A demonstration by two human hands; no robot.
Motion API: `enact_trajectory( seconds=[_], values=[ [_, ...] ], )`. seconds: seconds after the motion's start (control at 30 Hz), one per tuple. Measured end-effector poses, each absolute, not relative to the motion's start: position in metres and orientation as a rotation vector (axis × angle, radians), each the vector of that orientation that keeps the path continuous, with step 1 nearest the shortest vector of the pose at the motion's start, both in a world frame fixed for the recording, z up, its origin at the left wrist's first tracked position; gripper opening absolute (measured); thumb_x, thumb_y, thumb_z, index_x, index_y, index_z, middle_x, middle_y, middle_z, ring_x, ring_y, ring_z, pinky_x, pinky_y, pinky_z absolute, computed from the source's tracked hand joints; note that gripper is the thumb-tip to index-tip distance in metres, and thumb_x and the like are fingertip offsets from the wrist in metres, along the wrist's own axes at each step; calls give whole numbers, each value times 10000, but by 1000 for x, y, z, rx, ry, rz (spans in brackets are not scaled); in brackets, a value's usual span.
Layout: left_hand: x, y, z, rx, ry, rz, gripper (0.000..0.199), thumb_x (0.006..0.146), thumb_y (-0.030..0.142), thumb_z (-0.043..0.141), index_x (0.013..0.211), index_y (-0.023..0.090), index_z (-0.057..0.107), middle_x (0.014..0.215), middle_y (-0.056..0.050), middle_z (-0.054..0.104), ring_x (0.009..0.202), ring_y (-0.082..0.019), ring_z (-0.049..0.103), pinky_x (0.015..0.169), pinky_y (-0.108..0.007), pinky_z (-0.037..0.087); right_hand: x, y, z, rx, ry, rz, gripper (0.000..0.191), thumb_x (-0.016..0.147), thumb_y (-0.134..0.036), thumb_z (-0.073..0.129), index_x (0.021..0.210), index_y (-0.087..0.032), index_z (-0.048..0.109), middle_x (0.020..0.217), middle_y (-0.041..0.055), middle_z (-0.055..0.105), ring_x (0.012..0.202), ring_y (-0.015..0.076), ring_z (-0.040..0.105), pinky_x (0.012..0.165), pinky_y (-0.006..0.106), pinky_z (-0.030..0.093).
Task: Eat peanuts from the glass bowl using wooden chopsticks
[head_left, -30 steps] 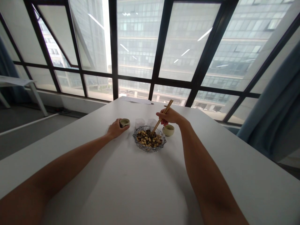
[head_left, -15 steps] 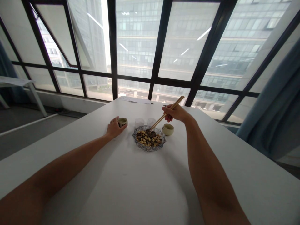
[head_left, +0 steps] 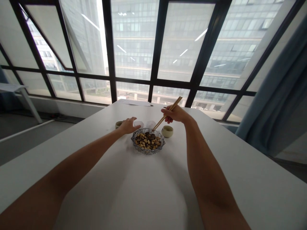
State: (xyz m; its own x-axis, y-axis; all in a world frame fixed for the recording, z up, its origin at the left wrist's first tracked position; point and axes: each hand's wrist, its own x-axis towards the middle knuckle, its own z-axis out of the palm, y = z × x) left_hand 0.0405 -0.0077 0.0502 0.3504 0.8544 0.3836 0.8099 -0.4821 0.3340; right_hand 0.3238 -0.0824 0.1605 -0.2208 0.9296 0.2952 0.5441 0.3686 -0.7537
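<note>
A white table stretches forward from the viewer toward a wall of windows in thick black frames. Beyond the panes stand pale buildings, and one pane at the upper left is tilted open. A blue curtain hangs at the right, well away from the bowl; at the far left is part of a second table above a grey floor.

The landmark is a clear, scallop-edged glass bowl near the middle of the white table, filled with a mix of nuts and dark seeds. Just beyond its far rim sit two small see-through containers, partly hidden. Right of the bowl, close beside it, is a pale green cup. Left of the bowl and a little beyond it is a second cup, mostly covered from view by a hand. Far behind the bowl, sheets of paper lie near the table's end.

Both bare forearms reach in from the bottom corners. The left hand is palm down at the bowl's left far side, its fingers and thumb apart, gripping nothing. The right hand is raised beyond and right of the bowl, fingers closed on a pair of wooden chopsticks. They slant down leftward, tips at the bowl's far rim; whether they touch anything cannot be told.
</note>
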Motion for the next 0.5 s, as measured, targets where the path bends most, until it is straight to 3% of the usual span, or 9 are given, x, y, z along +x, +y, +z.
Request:
enact_trajectory(
  seconds=[0.2, 0.3, 0.5],
  values=[
    [58, 13, 56, 2394, 1490, 645, 743, 729, 441, 748, 1370, 178, 481, 1330, -162, 636, 1223, -344, 602, 1022, -420, 455, 326, -83, 161, -1281, -1870, 661, 414, 857, -503, 722, 659, -155, 614, 518, 61, 685, 404, 129, 637, 362, 189, 503],
    [58, 14, 55, 2482, 1433, 748, 735, 721, 366, 755, 1374, 178, 475, 1262, -138, 662, 1182, -323, 616, 1032, -422, 458, 325, -85, 162, -1252, -1853, 628, 423, 858, -516, 715, 667, -154, 607, 514, 60, 677, 399, 128, 630, 358, 189, 492],
    [52, 3, 58, 2812, 1129, 1061, 689, 774, 243, 671, 1420, 202, 438, 1406, -122, 536, 1330, -323, 458, 1141, -491, 360, 320, -92, 170, -1075, -1796, 501, 436, 871, -557, 682, 707, -162, 593, 549, 59, 677, 427, 134, 633, 371, 203, 476]
  ],
)
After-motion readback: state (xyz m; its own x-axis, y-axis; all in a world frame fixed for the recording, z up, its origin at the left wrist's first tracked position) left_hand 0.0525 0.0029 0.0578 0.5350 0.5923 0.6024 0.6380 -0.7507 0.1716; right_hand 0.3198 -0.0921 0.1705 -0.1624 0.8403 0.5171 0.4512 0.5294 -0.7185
